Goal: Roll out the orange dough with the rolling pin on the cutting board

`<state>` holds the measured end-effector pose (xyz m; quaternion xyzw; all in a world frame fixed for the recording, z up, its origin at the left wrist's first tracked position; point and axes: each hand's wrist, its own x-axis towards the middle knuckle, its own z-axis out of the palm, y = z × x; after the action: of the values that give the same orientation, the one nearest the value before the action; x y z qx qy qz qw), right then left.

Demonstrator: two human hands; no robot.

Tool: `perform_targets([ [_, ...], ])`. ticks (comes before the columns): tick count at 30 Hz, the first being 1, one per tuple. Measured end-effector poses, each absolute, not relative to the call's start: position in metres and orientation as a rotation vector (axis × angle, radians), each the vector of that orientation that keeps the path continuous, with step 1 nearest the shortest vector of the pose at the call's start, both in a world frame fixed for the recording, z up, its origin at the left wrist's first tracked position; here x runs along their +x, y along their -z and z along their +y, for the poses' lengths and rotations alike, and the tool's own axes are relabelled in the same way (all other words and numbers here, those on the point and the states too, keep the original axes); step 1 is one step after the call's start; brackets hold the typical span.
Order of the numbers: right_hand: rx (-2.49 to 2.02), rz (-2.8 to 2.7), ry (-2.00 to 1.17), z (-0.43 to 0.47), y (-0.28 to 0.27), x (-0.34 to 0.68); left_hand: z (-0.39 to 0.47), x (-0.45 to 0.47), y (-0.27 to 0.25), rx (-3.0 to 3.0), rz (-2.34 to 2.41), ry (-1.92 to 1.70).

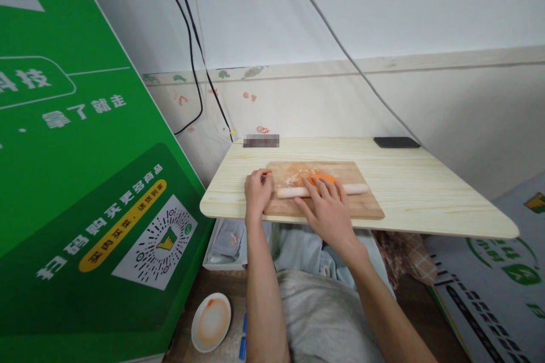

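Observation:
A wooden cutting board [366,208] dusted with flour lies on the pale table. Across it rests a white rolling pin [356,189]. My right hand [326,204] lies over the pin with its fingers stretched flat and somewhat apart. Just behind the pin, partly under those fingertips, is a flat orange piece of dough [326,179]. At the board's left edge, my left hand [258,190] has its fingers curled. A small dark thing shows by its fingertips, too small to name.
The pale table [443,198] stands against a wall. A black phone [395,142] lies at its back right, and a blurred dark object [261,140] at the back left. A green panel [97,181] rises on the left. Below sits a stained white plate [211,322].

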<state>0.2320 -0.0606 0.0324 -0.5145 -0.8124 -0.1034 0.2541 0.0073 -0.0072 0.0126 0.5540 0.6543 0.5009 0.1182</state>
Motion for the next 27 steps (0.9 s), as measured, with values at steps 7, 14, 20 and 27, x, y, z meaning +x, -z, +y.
perform_targets([
  [7, -1.396, -2.218, 0.236, -0.037, -0.041, 0.226, -0.006, 0.007, -0.012, 1.627, 1.915, -1.454],
  [14, -1.351, -2.206, 0.299, -0.075, -0.028, 0.24, -0.005, 0.007, -0.011, 1.62, 1.93, -1.447],
  [20, -1.401, -2.219, 0.253, -0.043, -0.036, 0.229, -0.006, 0.008, -0.013, 1.623, 1.938, -1.448],
  [27, -1.367, -2.2, 0.272, -0.06, -0.033, 0.234, -0.005, 0.007, -0.012, 1.615, 1.927, -1.453],
])
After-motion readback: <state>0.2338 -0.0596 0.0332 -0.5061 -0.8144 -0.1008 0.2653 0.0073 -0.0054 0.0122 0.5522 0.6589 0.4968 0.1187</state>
